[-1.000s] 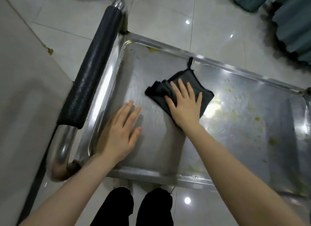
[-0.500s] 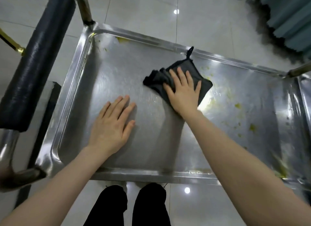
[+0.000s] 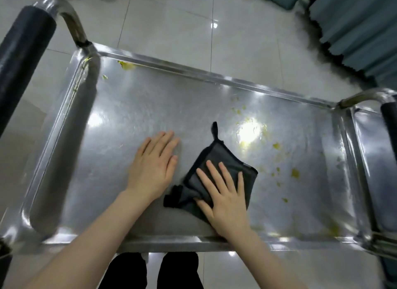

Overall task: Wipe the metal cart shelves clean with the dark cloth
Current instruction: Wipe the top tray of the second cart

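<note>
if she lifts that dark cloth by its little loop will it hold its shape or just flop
Probably flop: the dark cloth already lies folded and bunched under the right hand. It looks thin, so likely light. On the smooth shelf it should slide easily when pushed.

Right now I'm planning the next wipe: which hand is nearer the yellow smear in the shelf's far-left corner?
Left. The left hand lies flat mid-shelf, well short of the yellow smear; the right hand, pressing the dark cloth, is farther right.
</note>
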Tool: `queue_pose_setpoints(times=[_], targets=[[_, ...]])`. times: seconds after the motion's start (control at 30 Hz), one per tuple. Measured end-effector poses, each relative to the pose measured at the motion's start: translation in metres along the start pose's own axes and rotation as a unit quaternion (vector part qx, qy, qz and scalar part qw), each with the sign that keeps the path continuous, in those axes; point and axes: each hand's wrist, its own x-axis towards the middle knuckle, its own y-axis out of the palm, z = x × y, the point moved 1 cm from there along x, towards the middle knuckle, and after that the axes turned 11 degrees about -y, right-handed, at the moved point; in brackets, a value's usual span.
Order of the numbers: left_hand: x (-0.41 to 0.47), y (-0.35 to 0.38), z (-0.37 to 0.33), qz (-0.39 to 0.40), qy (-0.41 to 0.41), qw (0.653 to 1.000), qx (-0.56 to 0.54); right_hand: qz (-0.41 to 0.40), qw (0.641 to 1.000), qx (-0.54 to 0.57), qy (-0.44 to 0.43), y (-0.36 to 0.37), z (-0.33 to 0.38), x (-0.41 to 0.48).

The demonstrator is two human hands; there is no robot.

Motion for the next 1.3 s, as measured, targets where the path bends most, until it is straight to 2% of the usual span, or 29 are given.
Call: queue_pose_setpoints(times=[0.17,0.23,0.37,0.57,0.67,0.77,0.9,1.0,1.07,1.2,1.3], targets=[[0.002,0.011,0.003,-0.002,0.004,0.998,0.067,-0.017,0.988,0.045,0.144,-0.017,-0.062,0.118],[0.003,0.012,0.003,-0.003,-0.003,0.997,0.081,-0.014,0.983,0.074,0.165,-0.022,-0.082,0.167],[0.003,0.01,0.001,-0.006,-0.013,0.997,0.079,-0.018,0.985,0.076,0.153,-0.022,-0.082,0.179],[0.003,0.004,-0.005,0.002,-0.016,0.997,0.08,-0.032,0.997,0.014,0.07,-0.006,-0.034,0.019],[0.008,0.007,-0.016,-0.012,-0.049,0.997,0.064,-0.021,0.999,0.008,0.034,0.0,-0.035,-0.014],[0.012,0.015,-0.027,-0.027,-0.071,0.996,0.053,-0.025,0.999,0.011,0.035,-0.008,-0.06,0.033],[0.012,0.025,-0.024,-0.056,-0.07,0.994,0.066,-0.026,0.993,0.058,0.104,-0.02,-0.118,0.14],[0.012,0.03,-0.021,-0.07,-0.07,0.993,0.069,-0.027,0.987,0.085,0.133,-0.022,-0.135,0.179],[0.012,0.033,-0.021,-0.077,-0.07,0.992,0.076,-0.044,0.988,0.081,0.121,-0.021,-0.129,0.162],[0.019,0.031,-0.038,-0.11,-0.097,0.987,0.07,-0.053,0.997,0.035,0.05,-0.011,-0.107,0.051],[0.033,0.039,-0.077,-0.072,-0.091,0.993,0.035,-0.041,0.999,0.019,0.011,0.0,-0.103,-0.028]])
